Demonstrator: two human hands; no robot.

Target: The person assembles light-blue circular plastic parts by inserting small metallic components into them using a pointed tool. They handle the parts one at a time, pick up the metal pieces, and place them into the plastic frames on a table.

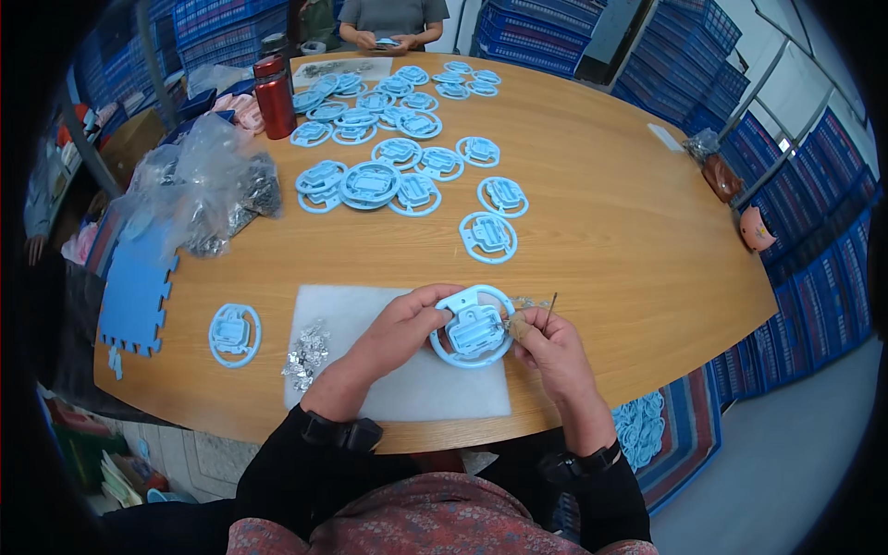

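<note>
My left hand (pixel 400 328) is closed around the left rim of a light-blue plastic toy steering wheel part (pixel 475 328), tilted up above a white foam sheet (pixel 449 402). At its right rim, my right hand (pixel 557 356) pinches a thin dark rod-like tool (pixel 552 309), which sticks up past the fingers. A covering shows on one right fingertip; the tool's lower end is hidden. Small shiny metal pieces (pixel 307 356) lie in a pile on the sheet's left side. More small bits (pixel 529 302) lie just beyond my right fingers.
A single blue wheel part (pixel 235 335) lies left, near a blue foam mat (pixel 137 291). Several more wheel parts (pixel 370 183) spread across the far table. Bulging plastic bags (pixel 208 180) and a red bottle (pixel 273 97) stand left. Opposite sits another person (pixel 393 18). Blue crates (pixel 777 213) line the right.
</note>
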